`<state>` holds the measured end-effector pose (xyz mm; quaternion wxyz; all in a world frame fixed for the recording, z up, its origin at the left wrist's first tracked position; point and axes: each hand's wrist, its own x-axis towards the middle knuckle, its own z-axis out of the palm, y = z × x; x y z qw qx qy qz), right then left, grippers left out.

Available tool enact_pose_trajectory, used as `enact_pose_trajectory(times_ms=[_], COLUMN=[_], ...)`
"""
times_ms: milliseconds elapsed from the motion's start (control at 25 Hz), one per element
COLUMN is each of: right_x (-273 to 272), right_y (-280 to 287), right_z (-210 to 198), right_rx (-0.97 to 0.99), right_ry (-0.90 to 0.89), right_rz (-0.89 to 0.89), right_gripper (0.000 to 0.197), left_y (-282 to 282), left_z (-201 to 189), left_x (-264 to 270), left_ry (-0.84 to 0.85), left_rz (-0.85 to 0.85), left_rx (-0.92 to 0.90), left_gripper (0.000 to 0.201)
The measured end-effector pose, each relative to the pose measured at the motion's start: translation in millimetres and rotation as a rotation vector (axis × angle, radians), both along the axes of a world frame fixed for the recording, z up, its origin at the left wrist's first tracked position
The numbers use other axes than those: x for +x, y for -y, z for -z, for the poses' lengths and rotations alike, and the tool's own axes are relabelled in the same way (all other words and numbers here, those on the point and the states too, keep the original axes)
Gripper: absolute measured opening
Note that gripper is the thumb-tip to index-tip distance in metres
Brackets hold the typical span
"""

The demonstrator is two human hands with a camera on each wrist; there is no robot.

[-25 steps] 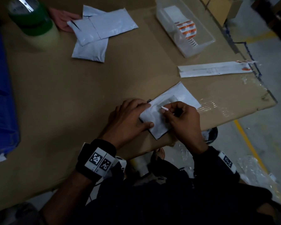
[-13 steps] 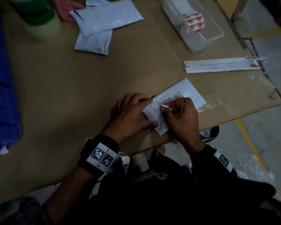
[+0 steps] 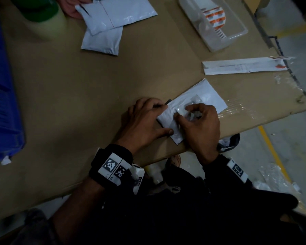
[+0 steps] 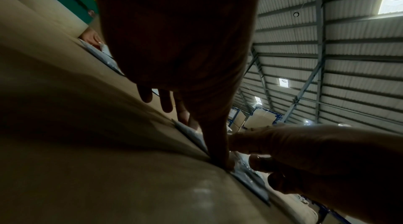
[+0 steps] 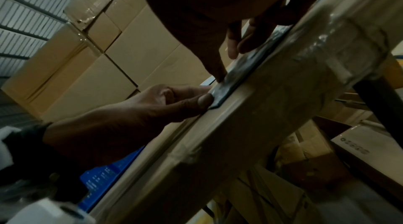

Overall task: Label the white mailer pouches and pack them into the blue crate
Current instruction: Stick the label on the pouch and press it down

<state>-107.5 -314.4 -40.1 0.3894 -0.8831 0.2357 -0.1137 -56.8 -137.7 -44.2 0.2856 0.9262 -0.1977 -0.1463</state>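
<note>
A white mailer pouch (image 3: 208, 96) lies at the table's near edge. My left hand (image 3: 166, 119) presses its left end flat, the thumb (image 4: 220, 150) down on the pouch (image 4: 191, 133). My right hand (image 3: 180, 112) sits on the middle of the pouch with curled fingers that pinch a crumpled clear label film (image 3: 194, 101). In the right wrist view a right fingertip (image 5: 220, 76) pushes on the pouch (image 5: 237, 71) beside the left thumb (image 5: 205, 102). The blue crate (image 3: 0, 96) stands at the far left.
Two more white pouches (image 3: 104, 38) lie at the back under another person's hand (image 3: 72, 9). A clear tray (image 3: 237, 34) with a label roll sits at the back right, and a long white strip (image 3: 244, 65) lies in front of it. A green roll (image 3: 41, 7) is at the back left.
The small white tip held up by my right hand is gone; those fingers are now down on the pouch with crumpled clear film. My left hand keeps pressing the same end.
</note>
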Motion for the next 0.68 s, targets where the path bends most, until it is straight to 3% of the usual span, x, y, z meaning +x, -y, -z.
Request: enact_pose_trajectory(times_ms=[480,680], right_x=[6.8,9.1], right_y=[15.9,15.5], right_z=[2.1,-3.1], right_rx=[0.003,-0.157], right_ry=[-0.070,0.005], right_rz=[-0.061,-0.255], right_gripper=[0.017,0.015], left_y=[-0.2,0.4], left_z=[-1.7,-6.1], left_x=[-1.1,-1.8], left_ry=[0.002,-0.038], left_rz=[-0.029,-0.006], left_rx=[0.009,-0.025], left_gripper=[0.077,0.083])
